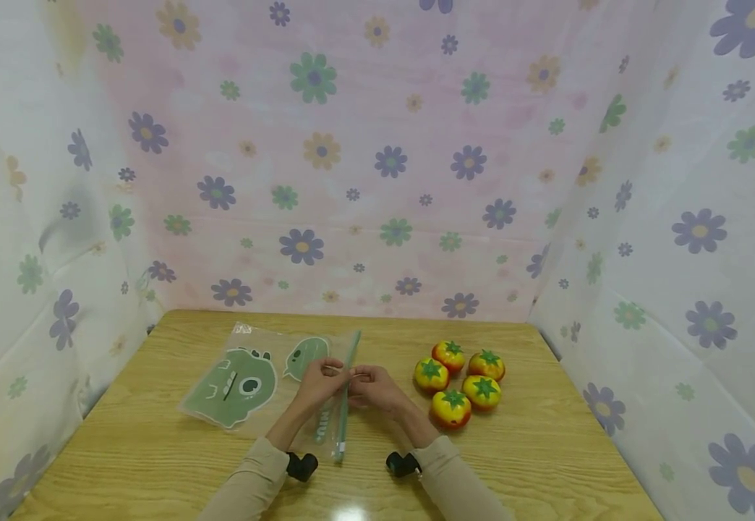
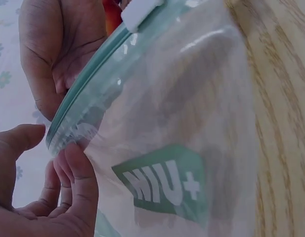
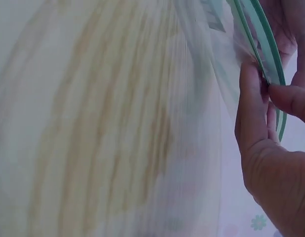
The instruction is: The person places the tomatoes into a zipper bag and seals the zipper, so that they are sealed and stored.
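Observation:
A clear zip bag [image 1: 267, 405] printed with green cartoon figures lies on the table, its green zip edge [image 1: 350, 354] raised between the hands. My right hand [image 1: 377, 391] pinches this edge between thumb and fingers, as the right wrist view shows. On the opposite side, my left hand [image 1: 319, 382] has curled fingers [image 2: 79, 173] against the film just below the strip, its thumb right at the strip's edge. A white slider [image 2: 141, 12] sits on the zip, towards the near end in the head view.
Several red and yellow toy tomatoes [image 1: 451, 409] with green leaf tops stand in a cluster to the right of the hands. The wooden table [image 1: 534, 463] is bordered by flower-printed cloth [image 1: 377, 181] at the back and both sides.

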Demonstrator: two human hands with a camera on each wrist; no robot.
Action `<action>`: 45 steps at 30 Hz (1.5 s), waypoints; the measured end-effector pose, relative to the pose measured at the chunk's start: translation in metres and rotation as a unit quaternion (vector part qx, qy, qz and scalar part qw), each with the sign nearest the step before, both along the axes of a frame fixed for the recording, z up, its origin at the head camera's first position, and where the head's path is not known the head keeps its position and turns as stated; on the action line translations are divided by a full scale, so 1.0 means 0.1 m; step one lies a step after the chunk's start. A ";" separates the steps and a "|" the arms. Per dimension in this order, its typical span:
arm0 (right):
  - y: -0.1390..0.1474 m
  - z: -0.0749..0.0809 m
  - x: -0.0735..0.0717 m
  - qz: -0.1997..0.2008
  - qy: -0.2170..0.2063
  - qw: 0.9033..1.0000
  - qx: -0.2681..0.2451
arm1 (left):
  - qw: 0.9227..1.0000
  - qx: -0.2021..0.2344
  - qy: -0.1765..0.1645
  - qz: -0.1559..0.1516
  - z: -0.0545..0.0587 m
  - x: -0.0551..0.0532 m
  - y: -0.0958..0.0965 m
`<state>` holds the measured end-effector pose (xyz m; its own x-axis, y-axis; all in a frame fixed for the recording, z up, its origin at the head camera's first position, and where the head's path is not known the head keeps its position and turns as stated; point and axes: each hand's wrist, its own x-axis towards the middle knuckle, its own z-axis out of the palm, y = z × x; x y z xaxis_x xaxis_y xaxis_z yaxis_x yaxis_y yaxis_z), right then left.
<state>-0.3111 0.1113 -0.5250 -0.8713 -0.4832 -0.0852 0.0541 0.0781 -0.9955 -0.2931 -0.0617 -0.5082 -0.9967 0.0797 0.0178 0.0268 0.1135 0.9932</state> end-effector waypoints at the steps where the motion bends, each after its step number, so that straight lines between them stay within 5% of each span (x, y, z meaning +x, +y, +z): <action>1: -0.01 0.00 0.01 -0.001 0.004 1.000 0.003 | 1.000 -0.002 -0.001 -0.001 0.01 0.01 0.00; 17: -0.06 0.07 0.08 0.002 0.016 0.999 -0.030 | 0.998 -0.043 0.028 0.019 0.04 0.05 -0.01; 33: -0.09 0.17 0.22 -0.056 0.063 0.996 -0.028 | 0.999 0.020 0.034 0.011 0.07 0.13 -0.05; 38: -0.10 0.18 0.25 -0.075 0.072 0.993 -0.049 | 0.999 0.003 0.045 0.022 0.09 0.14 -0.04; 45: -0.13 0.23 0.26 -0.087 0.135 0.987 -0.019 | 0.999 0.020 0.036 0.029 0.11 0.14 -0.04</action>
<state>-0.2848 0.0985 -0.5018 -0.9300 -0.3221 0.1770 -0.2043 0.0526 -0.9775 -0.2791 -0.0658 -0.4969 -0.9956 0.0188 0.0919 0.0931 0.0768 0.9927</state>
